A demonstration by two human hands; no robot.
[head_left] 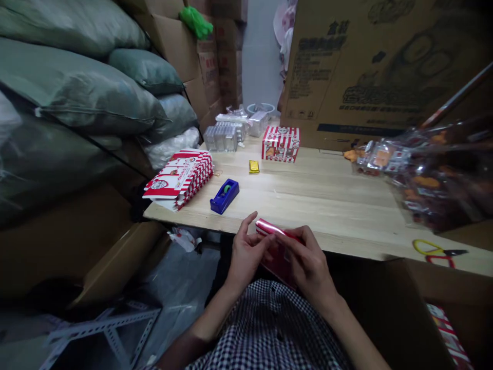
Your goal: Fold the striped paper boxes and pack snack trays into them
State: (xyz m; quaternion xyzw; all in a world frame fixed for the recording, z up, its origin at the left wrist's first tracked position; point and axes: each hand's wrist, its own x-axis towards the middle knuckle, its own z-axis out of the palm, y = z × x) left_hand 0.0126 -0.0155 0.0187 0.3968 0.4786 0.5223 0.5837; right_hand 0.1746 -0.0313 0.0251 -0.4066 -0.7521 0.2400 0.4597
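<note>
At the table's near edge, both my hands hold a red printed carton (278, 263), its shiny red edge turned up. My left hand (246, 257) pinches its near side between thumb and fingers, with the index finger raised. Across the top of the carton lies my right hand (311, 259), fingers bent and gripping it. My hands and the dim light hide much of the carton's shape. Just beyond my left hand is a blue tape dispenser (224, 196). A small yellow packet (253, 166) lies farther back on the table.
Flat striped cartons (183, 174) are stacked at the left edge of the wooden table (319, 192). A formed carton (281, 144) and clear trays (221, 137) stand at the back. Wrapped snacks (419, 180) heap up right, near scissors (435, 252). An open cardboard box (404, 293) is below right.
</note>
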